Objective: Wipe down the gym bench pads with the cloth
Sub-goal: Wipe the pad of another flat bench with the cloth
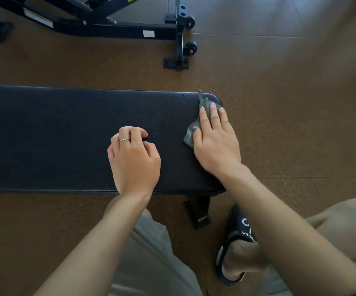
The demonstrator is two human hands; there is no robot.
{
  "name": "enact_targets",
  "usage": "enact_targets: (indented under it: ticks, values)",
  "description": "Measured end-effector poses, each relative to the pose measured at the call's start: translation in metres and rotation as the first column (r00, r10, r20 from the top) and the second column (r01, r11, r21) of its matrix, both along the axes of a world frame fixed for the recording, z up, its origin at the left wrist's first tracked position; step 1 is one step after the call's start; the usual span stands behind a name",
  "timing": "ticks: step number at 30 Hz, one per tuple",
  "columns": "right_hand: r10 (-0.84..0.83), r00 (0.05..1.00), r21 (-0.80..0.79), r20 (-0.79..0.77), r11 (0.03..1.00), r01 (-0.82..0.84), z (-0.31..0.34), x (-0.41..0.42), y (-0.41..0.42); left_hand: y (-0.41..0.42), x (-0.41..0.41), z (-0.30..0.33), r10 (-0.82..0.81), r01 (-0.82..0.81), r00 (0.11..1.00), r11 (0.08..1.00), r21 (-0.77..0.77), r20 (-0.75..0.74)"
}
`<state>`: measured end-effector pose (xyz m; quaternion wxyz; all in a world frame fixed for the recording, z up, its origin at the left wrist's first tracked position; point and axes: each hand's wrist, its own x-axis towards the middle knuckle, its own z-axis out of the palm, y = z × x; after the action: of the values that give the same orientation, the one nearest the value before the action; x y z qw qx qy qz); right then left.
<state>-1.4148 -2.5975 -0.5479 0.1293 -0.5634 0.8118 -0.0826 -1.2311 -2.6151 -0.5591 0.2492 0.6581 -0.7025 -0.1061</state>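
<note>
1. My left hand [133, 155] rests on the pad surface [55, 135], fingers curled and holding nothing, probably as a brace.
2. My right hand [214, 139] lies flat, fingers straight, pressing the grey cloth [191, 133] onto the pad's right end for wiping.
3. Beyond stands a black frame [130, 33], perhaps another bench.

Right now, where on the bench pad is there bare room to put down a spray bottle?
The bench pad is bare along its whole long stretch to the left of the left hand. The right end is crowded: the right hand presses the cloth there, with only a narrow strip between the hands.
</note>
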Motion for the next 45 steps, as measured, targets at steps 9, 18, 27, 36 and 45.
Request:
enact_targets:
  ticks: [9, 18, 27, 36, 45]
  values:
    - [0.045, 0.998, 0.05, -0.039, 0.998, -0.043, 0.006, 0.046, 0.084, 0.001, 0.0, -0.003, -0.008, 0.008, 1.0, 1.0, -0.013, 0.001]
    - [-0.032, 0.999, 0.032, 0.01, 0.999, 0.032, 0.001, -0.015, -0.045, -0.001, 0.0, 0.0, -0.011, 0.011, 1.0, 1.0, -0.003, -0.015]
    - [0.553, 0.831, 0.005, -0.059, 0.833, -0.554, 0.01, 0.069, 0.023, -0.004, 0.021, 0.011, 0.049, -0.082, 0.913, 0.995, -0.064, -0.405]
    - [0.095, 0.985, 0.006, -0.145, 0.995, -0.096, 0.002, 0.04, -0.047, -0.031, 0.082, 0.005, 0.077, -0.077, 0.997, 0.997, -0.001, -0.027]
    - [0.431, 0.886, 0.002, -0.17, 0.9, -0.437, 0.003, 0.043, -0.063, -0.028, 0.083, 0.003, 0.085, -0.088, 0.99, 0.996, -0.018, -0.115]
